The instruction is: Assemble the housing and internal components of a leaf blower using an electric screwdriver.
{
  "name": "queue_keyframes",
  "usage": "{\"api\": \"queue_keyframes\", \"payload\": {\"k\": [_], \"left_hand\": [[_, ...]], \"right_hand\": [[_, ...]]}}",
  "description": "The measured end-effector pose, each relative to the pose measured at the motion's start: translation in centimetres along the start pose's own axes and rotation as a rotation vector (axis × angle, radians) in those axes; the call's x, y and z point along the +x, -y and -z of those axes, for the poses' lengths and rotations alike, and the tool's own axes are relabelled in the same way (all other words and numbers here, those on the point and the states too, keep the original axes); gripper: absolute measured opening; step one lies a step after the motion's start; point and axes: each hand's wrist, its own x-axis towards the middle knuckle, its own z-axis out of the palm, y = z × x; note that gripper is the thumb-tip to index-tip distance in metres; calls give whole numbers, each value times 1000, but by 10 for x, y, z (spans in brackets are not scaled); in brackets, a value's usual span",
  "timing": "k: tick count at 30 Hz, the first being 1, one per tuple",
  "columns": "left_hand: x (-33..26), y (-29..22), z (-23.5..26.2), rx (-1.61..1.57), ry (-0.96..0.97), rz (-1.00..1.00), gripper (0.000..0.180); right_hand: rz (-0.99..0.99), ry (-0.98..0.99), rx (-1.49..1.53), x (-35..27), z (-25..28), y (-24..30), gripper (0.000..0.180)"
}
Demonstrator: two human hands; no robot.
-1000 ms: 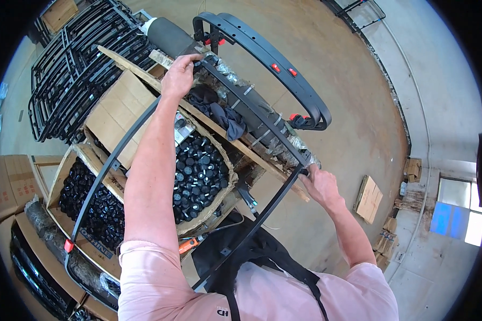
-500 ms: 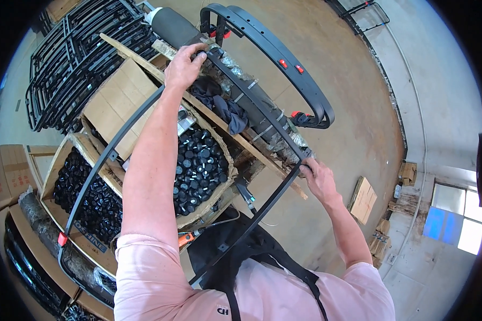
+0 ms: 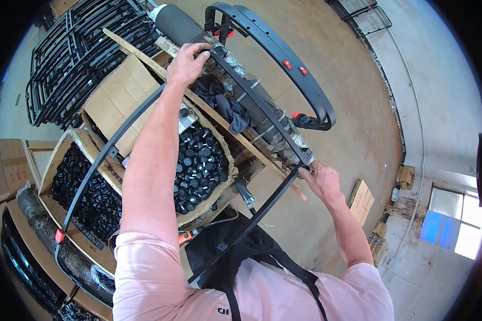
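Observation:
Both hands grip a black metal frame (image 3: 260,107) with bent side bars and a red clip (image 3: 60,235) on its left bar. Closed around the far left corner is my left hand (image 3: 186,65). My right hand (image 3: 322,183) pinches the right corner, its thumb near the joint. The frame's crossbar between the hands lies over a long padded dark roll (image 3: 179,24) wrapped in clear plastic and white ties. My left forearm passes above the boxes and hides part of them. The near end of the frame runs down across my black apron (image 3: 219,262).
Left of me, one box (image 3: 227,147) holds black round-headed screw feet and another (image 3: 48,187) small black parts. Dark cloth (image 3: 231,113) lies by a wooden plank (image 3: 110,35). A second curved black frame (image 3: 289,51) stands beyond the roll; stacked frames (image 3: 75,64) fill the far left.
The view has shifted very slightly. Both hands keep the same hold on the frame, with no clear movement of it.

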Motion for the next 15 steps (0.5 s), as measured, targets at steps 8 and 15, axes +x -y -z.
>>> {"api": "queue_keyframes", "payload": {"k": [8,15], "left_hand": [[2,-10,1,-103,72,123,32],[0,1,2,43,-53,-27,32]], "right_hand": [[89,-155,119,10,-18,-2,41],[127,-59,75,3,-7,4,37]]}}
